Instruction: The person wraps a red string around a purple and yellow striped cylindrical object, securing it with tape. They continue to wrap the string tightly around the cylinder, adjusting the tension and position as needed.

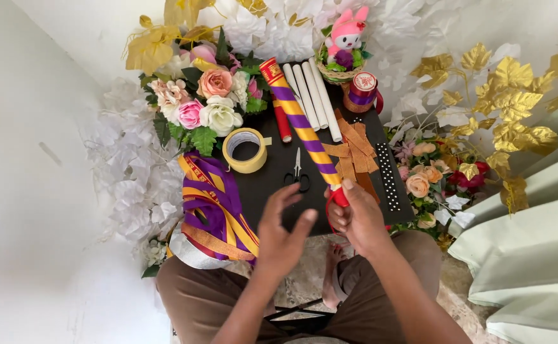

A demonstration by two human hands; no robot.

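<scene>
1. Nearest the camera sit the person's knees in brown trousers [202,293], with one bare foot [332,267] between them on the floor.
2. Right hand [354,216] is clamped around the lower end of a long rolled tube wrapped in spiralling purple and yellow ribbon [301,124], thumb pressed on top.
3. Left hand [282,232] hovers just beside that end, fingers spread apart and holding nothing.
4. This tube slants up and away across the small black bench [272,172], its red far end near the flowers.
5. Small black-handled scissors [297,173] lie on the bench just left of the tube.
6. A roll of beige tape [246,151] lies farther left, beside a bouquet of pink, peach and white artificial flowers [202,102].
7. Cut gold ribbon strips [353,153] lie right of the tube, white paper rolls [312,95] behind.
8. Loose purple and yellow ribbon [212,210] hangs heaped at the bench's left edge.
</scene>
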